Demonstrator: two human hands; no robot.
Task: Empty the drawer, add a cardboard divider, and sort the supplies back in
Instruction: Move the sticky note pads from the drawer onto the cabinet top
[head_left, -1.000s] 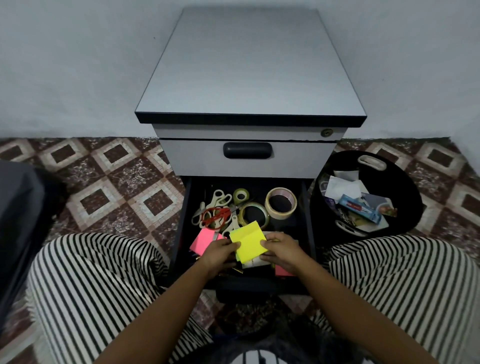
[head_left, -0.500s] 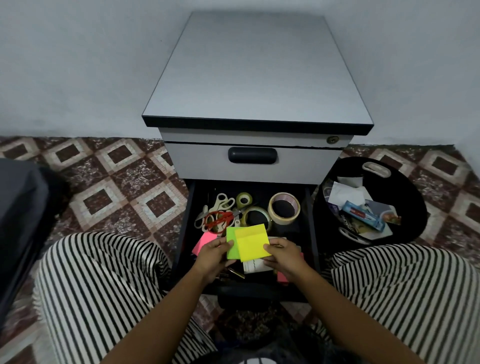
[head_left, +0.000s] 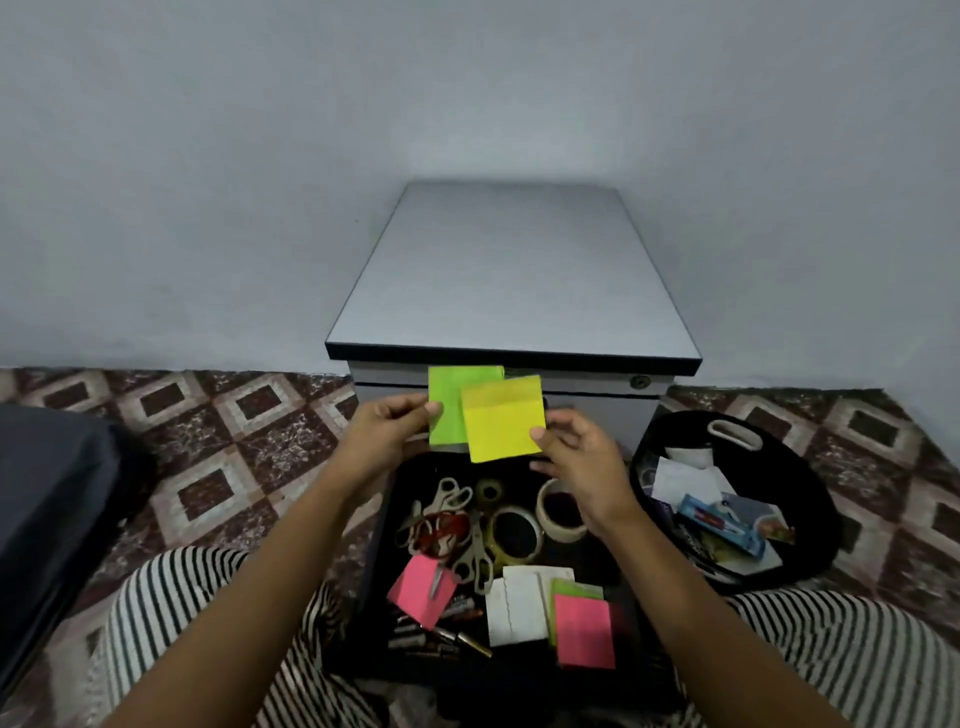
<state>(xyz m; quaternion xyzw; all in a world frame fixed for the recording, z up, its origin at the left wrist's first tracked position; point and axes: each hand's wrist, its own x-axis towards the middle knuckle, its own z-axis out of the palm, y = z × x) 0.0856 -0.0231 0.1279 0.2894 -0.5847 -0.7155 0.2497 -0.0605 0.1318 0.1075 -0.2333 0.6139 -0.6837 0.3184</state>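
Note:
My left hand (head_left: 387, 428) pinches a green sticky-note pad (head_left: 449, 402) and my right hand (head_left: 576, 447) pinches a yellow pad (head_left: 503, 421). Both pads are held up in front of the grey cabinet (head_left: 511, 280), the yellow one overlapping the green. Below them the open black drawer (head_left: 382, 525) holds scissors (head_left: 441, 525), tape rolls (head_left: 517, 535), pink pads (head_left: 583, 631), white paper (head_left: 517, 605) and small pens or batteries at the front.
A black round basket (head_left: 810, 499) with papers and a blue packet stands on the patterned floor right of the drawer. A dark object (head_left: 47, 514) lies at the left. My striped-trousered knees flank the drawer.
Both hands have lifted the yellow and green pads out of the drawer, up in front of the cabinet. The pads have slid apart, showing more of the green one. The camera tilted upward.

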